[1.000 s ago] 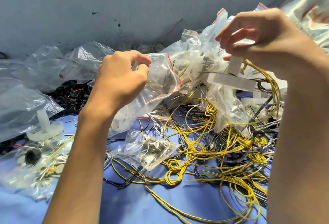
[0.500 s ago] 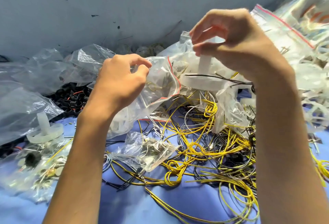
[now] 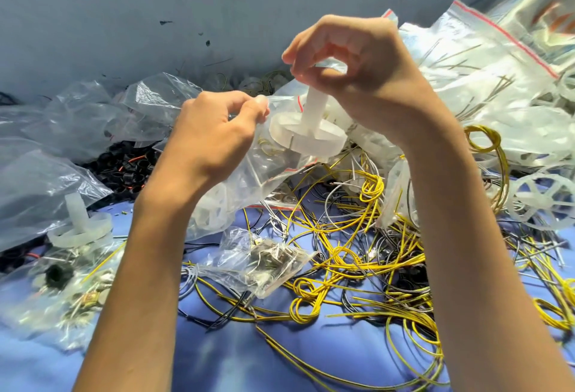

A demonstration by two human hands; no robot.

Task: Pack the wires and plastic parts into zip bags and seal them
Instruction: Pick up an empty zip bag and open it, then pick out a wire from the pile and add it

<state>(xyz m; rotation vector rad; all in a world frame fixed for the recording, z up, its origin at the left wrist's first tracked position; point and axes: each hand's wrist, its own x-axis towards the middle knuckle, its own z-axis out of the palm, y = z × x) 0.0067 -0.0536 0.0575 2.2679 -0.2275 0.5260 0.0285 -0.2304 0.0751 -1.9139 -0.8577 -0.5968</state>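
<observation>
Head view, the only one.

Left hand (image 3: pixel 214 139) pinched the rim of a clear zip bag (image 3: pixel 267 167) between thumb and forefinger, holding the mouth up and facing right. Right hand (image 3: pixel 357 74) pinched the stem of a white plastic part (image 3: pixel 308 134), a flat disc on a short post, with the fingers curled round the top of the post. The disc hung right at the bag mouth, close to the red zip strip. I couldn't tell if it was past the lip or just in front of it. The bag's lower end already held some white pieces and sagged toward the blue table (image 3: pixel 217 360).

My read on the step: loading a plastic part into the bag, not sealing yet. The next move calls for lowering or tipping the disc through the opening. The opening looked barely wider than the disc, so the left hand must hold the lip wide. After that, release the stem and free both hands for the zip.

Plenty was left to pack:
- Yellow wires (image 3: pixel 339 254) lay in a loose tangle on the table, below and right of the hands.
- A second white part (image 3: pixel 77 229) sat at far left on top of other bags.
- A small bag of metal bits (image 3: pixel 264 262) lay between the forearms; I couldn't tell if it was sealed.
- A big bag with a red strip (image 3: pixel 485 58) was piled at upper right.
</observation>
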